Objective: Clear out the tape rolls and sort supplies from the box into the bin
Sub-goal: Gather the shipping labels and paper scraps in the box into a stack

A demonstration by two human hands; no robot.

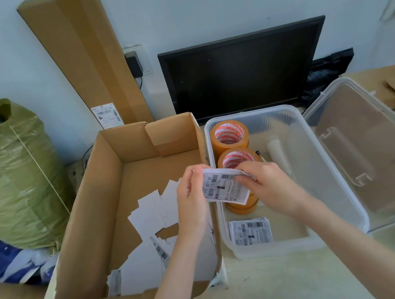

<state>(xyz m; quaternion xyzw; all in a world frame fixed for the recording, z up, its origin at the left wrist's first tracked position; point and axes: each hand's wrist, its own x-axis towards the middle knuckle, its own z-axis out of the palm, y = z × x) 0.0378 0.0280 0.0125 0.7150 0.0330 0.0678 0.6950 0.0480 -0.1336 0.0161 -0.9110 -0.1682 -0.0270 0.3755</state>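
Note:
An open cardboard box stands on the left of the table with several white paper labels loose on its floor. To its right is a clear plastic bin. Orange tape rolls are stacked along the bin's left wall, and a small stack of barcode labels lies at its near left corner. Both hands hold one barcode label above the box's right wall. My left hand pinches its left edge; my right hand pinches its top right.
The bin's clear lid lies open to the right. A white roll and a pen lie inside the bin. A black monitor stands behind it. A long cardboard carton leans on the wall, and a green sack sits at left.

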